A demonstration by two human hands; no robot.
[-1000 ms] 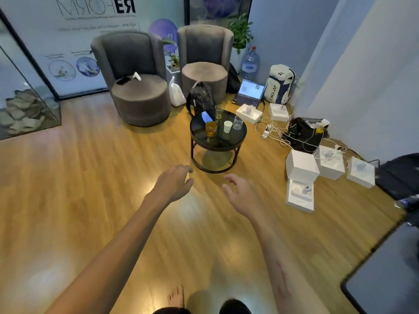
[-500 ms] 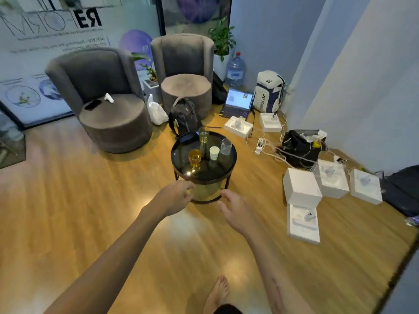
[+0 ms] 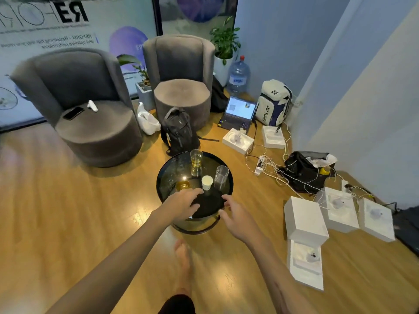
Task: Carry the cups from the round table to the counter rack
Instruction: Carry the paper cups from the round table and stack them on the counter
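A round black glass table [image 3: 167, 177] stands on the wooden floor ahead of me. On it are a glass with yellow drink [image 3: 196, 157] at the far side, a tall clear empty glass [image 3: 221, 175] at the right, a small white paper cup [image 3: 207, 182] in the middle, and an amber glass [image 3: 182, 185] partly hidden behind my left hand. My left hand [image 3: 181, 203] reaches over the table's near left edge with relaxed fingers, holding nothing. My right hand [image 3: 238, 217] hovers at the near right edge, fingers loosely spread and empty.
Two grey armchairs [image 3: 95, 123] stand behind the table, with a black backpack [image 3: 178, 130] on the floor between. A laptop [image 3: 239, 113], cables [image 3: 269, 164] and several white boxes [image 3: 303, 219] crowd the floor to the right. My bare foot [image 3: 182, 257] is just short of the table.
I have walked closer to the table. Both hands, earlier short of it, now reach over its near edge. They hold nothing in any frame.
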